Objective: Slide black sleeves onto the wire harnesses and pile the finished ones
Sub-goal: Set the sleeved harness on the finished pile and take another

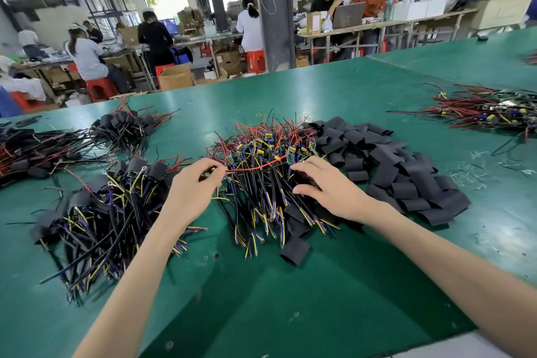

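Note:
A heap of bare wire harnesses (261, 160) with red, black, blue and yellow leads lies in the middle of the green table (290, 293). To its right spreads a pile of flat black sleeves (386, 166). Sleeved harnesses (96, 212) are piled at the left. My left hand (194, 183) pinches a small dark part at the end of a red wire (252, 168) that runs into the heap. My right hand (325, 186) rests on the heap's right edge with fingers curled into the wires and sleeves; what it grips is hidden.
More sleeved harnesses (128, 128) lie at the far left, and another bundle of bare harnesses (488, 110) at the far right. A loose sleeve (295, 250) lies near the front. People work at benches beyond the table's far edge.

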`<state>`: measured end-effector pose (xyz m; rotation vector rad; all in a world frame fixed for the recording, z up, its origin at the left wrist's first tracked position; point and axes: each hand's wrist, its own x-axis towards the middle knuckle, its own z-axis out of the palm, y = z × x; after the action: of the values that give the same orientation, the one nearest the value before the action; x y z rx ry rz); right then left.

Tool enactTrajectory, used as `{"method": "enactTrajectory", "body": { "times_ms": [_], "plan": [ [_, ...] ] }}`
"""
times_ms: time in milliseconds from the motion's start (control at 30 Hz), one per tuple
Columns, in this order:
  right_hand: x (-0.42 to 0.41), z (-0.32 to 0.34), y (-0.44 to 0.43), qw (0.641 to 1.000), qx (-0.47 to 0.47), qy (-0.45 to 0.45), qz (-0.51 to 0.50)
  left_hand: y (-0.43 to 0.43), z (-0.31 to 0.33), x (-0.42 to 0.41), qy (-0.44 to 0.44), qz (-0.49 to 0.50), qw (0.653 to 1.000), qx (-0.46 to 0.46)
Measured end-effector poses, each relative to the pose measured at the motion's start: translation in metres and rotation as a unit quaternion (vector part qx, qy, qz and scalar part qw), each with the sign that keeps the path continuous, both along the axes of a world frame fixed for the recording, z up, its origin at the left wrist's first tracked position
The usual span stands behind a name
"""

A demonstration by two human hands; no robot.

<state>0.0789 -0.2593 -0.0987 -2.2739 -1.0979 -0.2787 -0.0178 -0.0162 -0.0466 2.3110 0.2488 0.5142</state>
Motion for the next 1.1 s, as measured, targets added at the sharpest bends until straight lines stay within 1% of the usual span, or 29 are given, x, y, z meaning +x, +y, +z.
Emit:
{"method": "enactTrajectory", "body": {
  "times_ms": [100, 167, 300, 367, 667, 833, 900, 933, 1033, 1067, 1100],
  "plan": [
    [0.001, -0.001, 0.001, 1.000, -0.004, -0.008, 0.000, -0.002, -0.002, -0.002, -0.001, 0.002, 1.000, -0.004],
    [0.001, -0.001, 0.000, 1.000, 0.007, -0.014, -0.003, -0.004, -0.004, -0.003, 0.001, 0.004, 1.000, 0.009],
    [0.001, 0.000, -0.001, 0.997, 0.077, -0.011, -0.025, -0.004, -0.003, -0.004, -0.018, 0.008, 1.000, 0.006],
    [0.001, 0.000, -0.001, 0.995, 0.097, -0.017, -0.028, -0.004, -0.002, -0.005, -0.022, 0.011, 1.000, 0.006],
    [0.004, -0.001, 0.000, 0.992, 0.128, -0.009, -0.012, -0.006, -0.003, -0.006, -0.001, -0.002, 1.000, -0.020],
    [0.001, 0.001, 0.001, 0.992, 0.125, -0.013, -0.024, -0.004, -0.004, -0.005, -0.012, -0.017, 0.998, -0.052],
    [-0.001, 0.004, 0.001, 0.984, 0.170, 0.027, -0.037, -0.004, -0.004, -0.006, -0.022, -0.018, 0.998, -0.050],
    [-0.002, 0.007, 0.000, 0.973, 0.214, 0.074, -0.044, -0.004, -0.004, -0.006, -0.029, -0.015, 0.999, -0.035],
    [-0.005, 0.026, -0.003, 0.907, 0.342, 0.242, -0.037, -0.007, -0.005, -0.006, -0.050, -0.003, 0.999, 0.016],
    [-0.005, 0.033, -0.007, 0.887, 0.368, 0.280, -0.021, -0.009, -0.005, -0.007, -0.055, -0.002, 0.998, 0.023],
    [-0.007, 0.040, -0.011, 0.873, 0.381, 0.304, 0.000, -0.011, -0.006, -0.008, -0.059, -0.004, 0.998, 0.031]
  ]
}}
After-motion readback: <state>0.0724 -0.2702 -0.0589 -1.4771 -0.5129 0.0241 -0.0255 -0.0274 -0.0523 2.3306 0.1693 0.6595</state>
